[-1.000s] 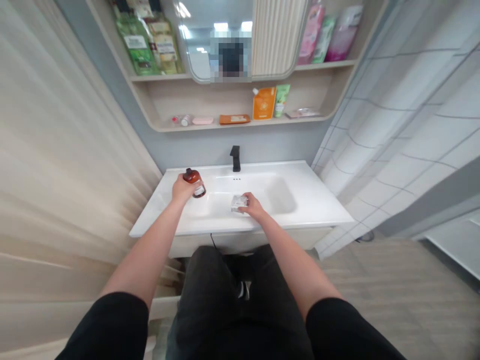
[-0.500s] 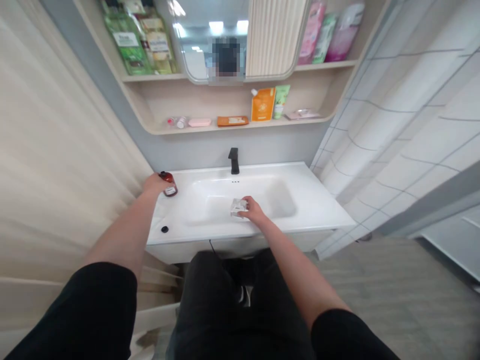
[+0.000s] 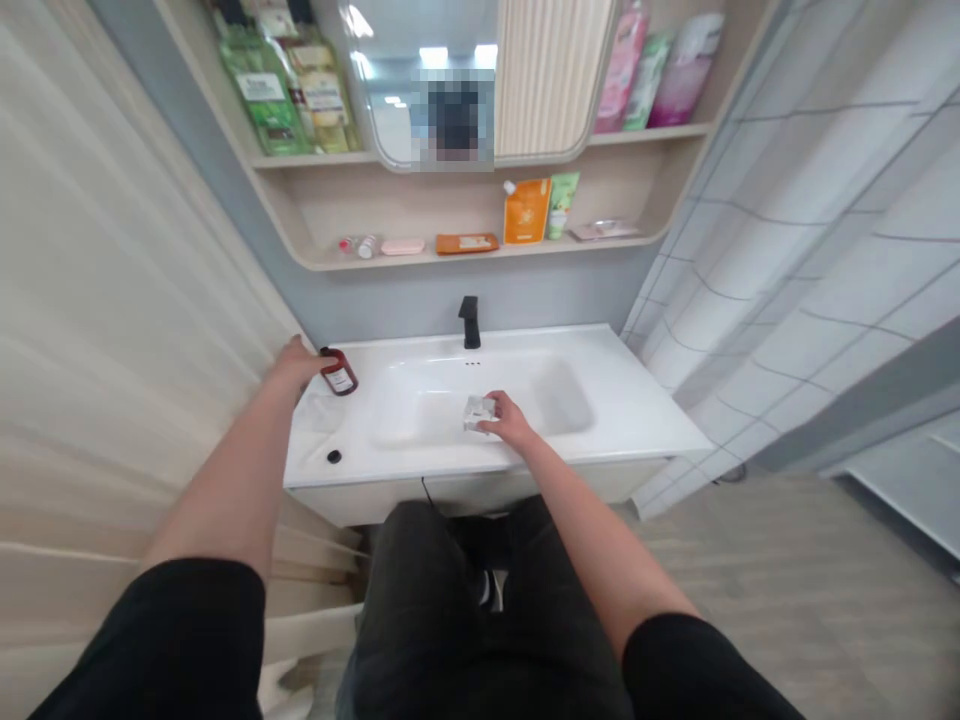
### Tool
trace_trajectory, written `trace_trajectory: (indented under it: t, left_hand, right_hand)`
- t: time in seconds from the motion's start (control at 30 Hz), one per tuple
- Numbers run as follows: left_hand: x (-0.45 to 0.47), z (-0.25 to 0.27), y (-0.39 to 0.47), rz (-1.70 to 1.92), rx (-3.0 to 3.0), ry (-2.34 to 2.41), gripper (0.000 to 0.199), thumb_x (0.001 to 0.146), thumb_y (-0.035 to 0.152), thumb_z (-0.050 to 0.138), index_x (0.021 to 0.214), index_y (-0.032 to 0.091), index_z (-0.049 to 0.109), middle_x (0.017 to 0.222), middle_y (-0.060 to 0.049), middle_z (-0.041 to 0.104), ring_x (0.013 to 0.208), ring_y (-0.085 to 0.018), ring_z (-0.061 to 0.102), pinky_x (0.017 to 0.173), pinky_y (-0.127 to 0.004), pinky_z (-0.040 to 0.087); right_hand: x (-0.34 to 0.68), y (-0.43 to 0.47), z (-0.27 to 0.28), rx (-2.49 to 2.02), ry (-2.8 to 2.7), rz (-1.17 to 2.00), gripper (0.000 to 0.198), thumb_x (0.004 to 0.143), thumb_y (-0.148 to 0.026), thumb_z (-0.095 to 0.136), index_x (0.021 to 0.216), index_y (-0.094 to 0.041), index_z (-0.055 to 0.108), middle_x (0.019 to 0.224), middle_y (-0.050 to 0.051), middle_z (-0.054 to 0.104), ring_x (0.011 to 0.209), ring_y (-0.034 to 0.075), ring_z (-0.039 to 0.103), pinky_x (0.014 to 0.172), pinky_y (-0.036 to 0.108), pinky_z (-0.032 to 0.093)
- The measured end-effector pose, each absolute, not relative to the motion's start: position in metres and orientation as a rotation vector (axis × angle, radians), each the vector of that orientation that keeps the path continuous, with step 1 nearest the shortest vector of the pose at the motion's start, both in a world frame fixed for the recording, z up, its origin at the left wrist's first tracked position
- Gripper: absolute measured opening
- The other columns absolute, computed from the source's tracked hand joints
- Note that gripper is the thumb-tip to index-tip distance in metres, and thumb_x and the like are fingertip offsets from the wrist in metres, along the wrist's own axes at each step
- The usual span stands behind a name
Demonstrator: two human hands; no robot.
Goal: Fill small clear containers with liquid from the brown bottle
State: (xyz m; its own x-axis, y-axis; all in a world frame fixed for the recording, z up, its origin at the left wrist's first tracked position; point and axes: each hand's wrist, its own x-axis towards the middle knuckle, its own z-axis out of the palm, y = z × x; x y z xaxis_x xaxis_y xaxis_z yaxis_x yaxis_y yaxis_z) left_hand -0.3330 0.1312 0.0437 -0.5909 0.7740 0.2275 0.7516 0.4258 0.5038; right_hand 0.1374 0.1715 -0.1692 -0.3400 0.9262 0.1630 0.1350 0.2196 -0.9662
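Observation:
A reddish-brown bottle (image 3: 341,378) with a white label stands upright on the left end of the white counter. My left hand (image 3: 298,362) is just left of it, fingers apart, one digit still reaching across the bottle's upper side. Over the basin of the white sink (image 3: 420,372), my right hand (image 3: 510,420) grips a small clear container (image 3: 478,413) between thumb and fingers. What the clear container holds, if anything, is too small to make out. A small round black cap (image 3: 334,457) lies on the counter's front left.
A black faucet (image 3: 470,322) rises behind the basin. Above hangs a shelf (image 3: 405,262) with an orange pouch (image 3: 526,212), a green tube (image 3: 561,206) and an orange packet (image 3: 466,243). A curtain (image 3: 150,300) borders the left side; white tiles (image 3: 810,300) the right.
My left hand has loosened from the brown bottle and shifted slightly left, its fingers spreading. My right hand keeps the clear container over the basin, almost unmoved.

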Motion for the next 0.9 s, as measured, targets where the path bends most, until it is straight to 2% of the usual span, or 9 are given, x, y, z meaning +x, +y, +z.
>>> trace_trajectory:
  t: [0.1,0.17,0.27,0.37,0.43,0.6,0.73,0.9]
  left_hand:
    - [-0.327,0.034,0.070,1.143,1.543,2.699,0.057,0.093,0.045,0.078,0.135,0.009,0.064,0.146,-0.015,0.068,0.129,-0.029,0.065,0.115,-0.042,0.050]
    - [-0.320,0.002,0.019,1.264,1.508,2.809,0.043,0.103,0.044,0.062,0.134,0.014,0.068,0.137,-0.011,0.073,0.127,-0.029,0.066,0.116,-0.044,0.049]
    - [-0.311,-0.064,-0.044,1.238,1.401,2.905,0.039,0.098,0.047,0.064,0.121,0.018,0.075,0.125,-0.014,0.078,0.126,-0.039,0.067,0.116,-0.054,0.049]
    - [-0.312,-0.115,-0.069,1.178,1.422,2.709,0.047,0.094,0.050,0.064,0.129,0.021,0.073,0.129,-0.013,0.079,0.127,-0.037,0.069,0.117,-0.051,0.052]
    - [-0.315,-0.131,-0.070,1.134,1.449,2.648,0.051,0.094,0.051,0.062,0.134,0.021,0.072,0.135,-0.013,0.077,0.131,-0.036,0.069,0.119,-0.050,0.051]
    - [-0.322,-0.137,-0.062,0.923,1.487,2.706,0.054,0.090,0.052,0.066,0.133,0.021,0.075,0.135,-0.016,0.077,0.131,-0.040,0.068,0.117,-0.053,0.051]
    - [-0.317,-0.138,-0.062,0.946,1.430,2.759,0.050,0.094,0.050,0.060,0.132,0.022,0.075,0.130,-0.016,0.079,0.127,-0.038,0.070,0.113,-0.050,0.053]
    - [-0.310,-0.134,-0.063,0.966,1.398,2.784,0.043,0.093,0.050,0.063,0.123,0.021,0.074,0.125,-0.017,0.079,0.125,-0.040,0.070,0.112,-0.055,0.052]
  right_hand:
    - [0.136,0.171,-0.167,-0.985,-1.668,1.224,0.067,0.064,-0.039,0.087,0.123,-0.028,0.056,0.102,0.000,0.069,0.091,0.025,0.070,0.078,0.036,0.060]
    - [0.136,0.170,-0.166,-0.971,-1.662,1.248,0.067,0.064,-0.039,0.087,0.122,-0.028,0.056,0.104,0.001,0.070,0.091,0.024,0.070,0.077,0.036,0.060]
    - [0.135,0.169,-0.164,-0.976,-1.660,1.244,0.065,0.063,-0.040,0.085,0.120,-0.028,0.056,0.102,0.000,0.070,0.091,0.025,0.070,0.076,0.036,0.060]
    - [0.136,0.167,-0.162,-0.973,-1.671,1.239,0.063,0.064,-0.041,0.083,0.119,-0.029,0.057,0.101,-0.002,0.069,0.090,0.024,0.069,0.076,0.037,0.059]
    - [0.136,0.167,-0.160,-0.969,-1.680,1.233,0.063,0.063,-0.041,0.084,0.119,-0.029,0.057,0.101,-0.001,0.069,0.089,0.024,0.068,0.077,0.037,0.059]
    - [0.135,0.165,-0.160,-0.986,-1.733,1.164,0.062,0.063,-0.040,0.083,0.119,-0.028,0.058,0.100,-0.002,0.068,0.089,0.024,0.067,0.080,0.037,0.057]
    - [0.134,0.166,-0.162,-0.994,-1.766,1.138,0.063,0.063,-0.040,0.083,0.119,-0.028,0.059,0.100,-0.002,0.068,0.087,0.023,0.066,0.080,0.036,0.057]
    - [0.134,0.166,-0.162,-0.992,-1.769,1.130,0.064,0.063,-0.041,0.085,0.120,-0.028,0.058,0.098,-0.003,0.068,0.088,0.023,0.066,0.080,0.036,0.056]
